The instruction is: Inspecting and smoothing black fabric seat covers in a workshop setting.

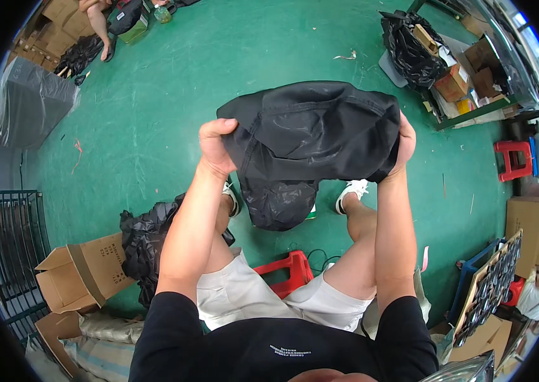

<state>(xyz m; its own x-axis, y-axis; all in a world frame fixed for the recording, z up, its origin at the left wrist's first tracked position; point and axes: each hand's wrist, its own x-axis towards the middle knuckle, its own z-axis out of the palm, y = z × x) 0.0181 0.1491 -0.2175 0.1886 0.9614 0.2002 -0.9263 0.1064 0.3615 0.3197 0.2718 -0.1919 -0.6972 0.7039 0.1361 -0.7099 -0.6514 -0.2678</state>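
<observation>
Stretched between my two hands is a piece of black fabric (320, 137) with stitched seams and creases, held up in front of me above my feet. My left hand (215, 148) grips its left edge, thumb on top and fingers mostly hidden behind. At the opposite end my right hand (404, 145) is closed round the fabric's right edge, its fingers partly covered by the cloth. Directly below hangs or stands a crumpled black plastic bag (279, 207) between my shoes; whether it touches the fabric I cannot tell.
Under me is a red stool (295, 270). To my left lie black plastic bags (145, 239) and an open cardboard box (85, 270). A shelf of boxes (457, 83) stands far right, with another red stool (512, 160) nearer. A person's leg (99, 25) shows far left.
</observation>
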